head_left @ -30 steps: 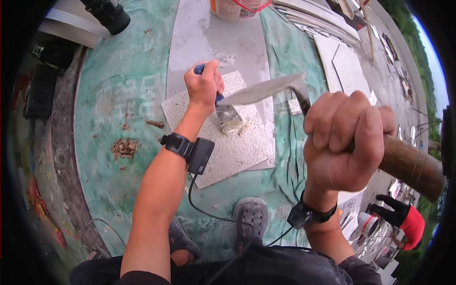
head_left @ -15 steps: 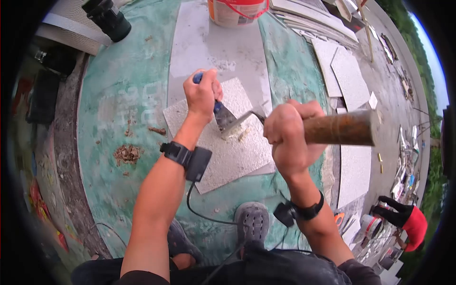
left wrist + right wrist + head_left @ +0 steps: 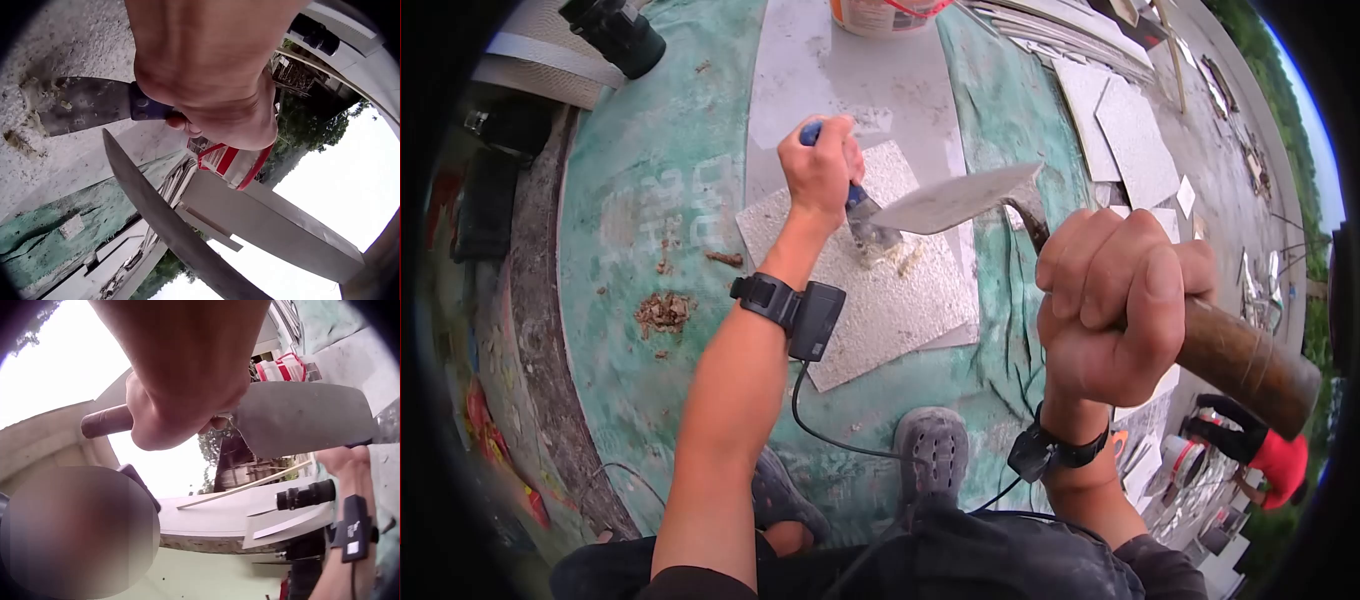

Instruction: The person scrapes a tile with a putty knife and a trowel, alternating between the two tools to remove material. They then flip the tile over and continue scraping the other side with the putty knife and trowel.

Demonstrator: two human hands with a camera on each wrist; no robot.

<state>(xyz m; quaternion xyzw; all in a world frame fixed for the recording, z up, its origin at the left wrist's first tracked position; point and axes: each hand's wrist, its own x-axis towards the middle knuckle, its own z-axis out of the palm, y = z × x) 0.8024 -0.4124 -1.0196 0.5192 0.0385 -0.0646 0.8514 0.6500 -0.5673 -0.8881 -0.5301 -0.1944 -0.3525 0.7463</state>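
Observation:
In the head view my left hand [image 3: 818,172] grips the blue handle of a putty knife [image 3: 872,228]. The knife's smeared blade lies low over a rough-faced white tile [image 3: 890,320], with pale crumbly mortar [image 3: 908,264] around its tip. My right hand [image 3: 1112,305] holds a trowel [image 3: 960,195] by its thick wooden handle, raised toward the camera at the right. The trowel's broad grey blade points left, its tip overlapping the putty knife in this view. From the left wrist, the putty knife [image 3: 87,105] shows mortar stuck along its edge, and the trowel blade [image 3: 169,225] appears nearly edge-on.
Under the tile lies a grey board [image 3: 800,80] on a green sheet [image 3: 640,150]. A bucket [image 3: 885,14] stands at the far end. Cut tile pieces [image 3: 1135,140] lie on the right, and brown debris [image 3: 663,313] on the left. A person in red [image 3: 1282,470] bends at far right.
The trowel came down left to the putty knife's blade half a second ago, and now it is raised back up to the right. My left hand has stayed at nearly the same spot.

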